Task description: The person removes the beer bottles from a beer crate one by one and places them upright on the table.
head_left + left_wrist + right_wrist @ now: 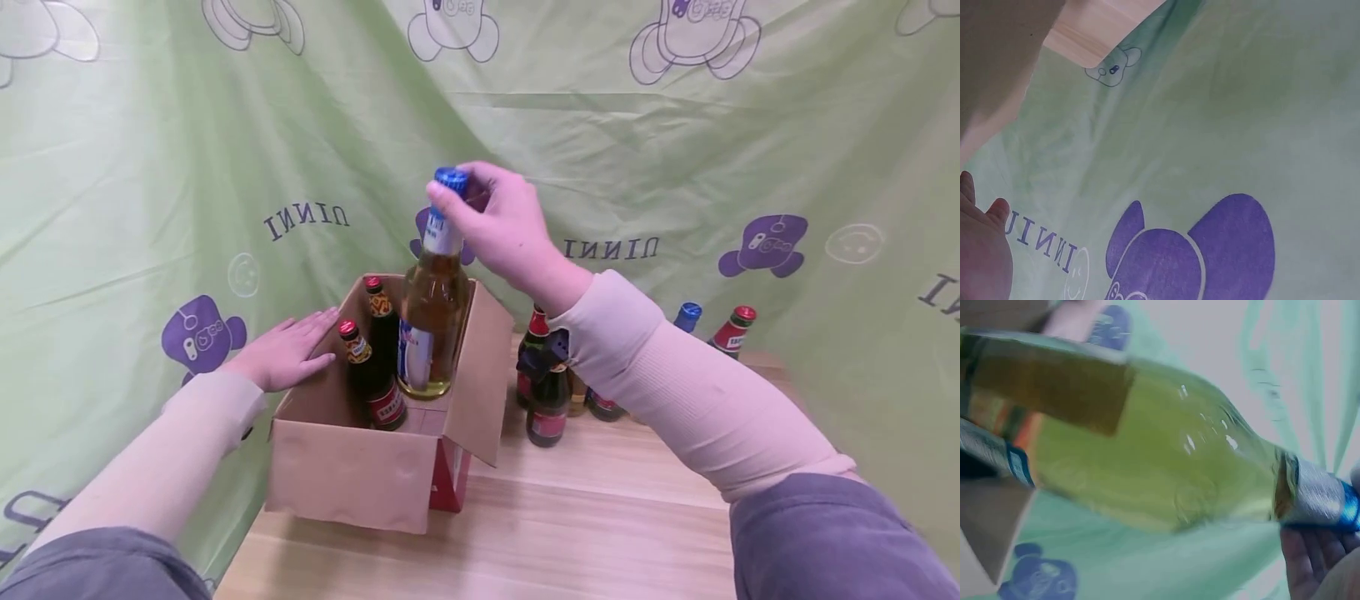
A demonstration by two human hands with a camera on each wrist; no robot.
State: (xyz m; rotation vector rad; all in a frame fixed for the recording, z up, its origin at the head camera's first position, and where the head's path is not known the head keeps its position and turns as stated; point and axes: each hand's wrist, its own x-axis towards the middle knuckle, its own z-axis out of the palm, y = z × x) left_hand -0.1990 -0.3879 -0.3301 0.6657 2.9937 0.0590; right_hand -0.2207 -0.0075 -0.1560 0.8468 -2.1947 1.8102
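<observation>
My right hand [506, 221] pinches a clear beer bottle [433, 321] by its blue-capped neck. This bottle hangs upright over the open cardboard box [348, 475], its base level with the box's mouth. In the right wrist view the bottle [1166, 444] fills the picture, pale yellow inside, with fingers [1300, 562] at its silver and blue neck. My left hand [288, 350] lies with fingers straight along the box's left side. Two dark bottles with red caps stand inside the box, a nearer one [371, 375] and a farther one [381, 308].
Right of the box, several bottles stand on the wooden table [600, 517], among them a dark bottle [549, 408] and a red-capped bottle [733, 332], partly behind my right arm. A box flap [480, 375] sticks out to the right. Green printed cloth [585, 125] hangs behind.
</observation>
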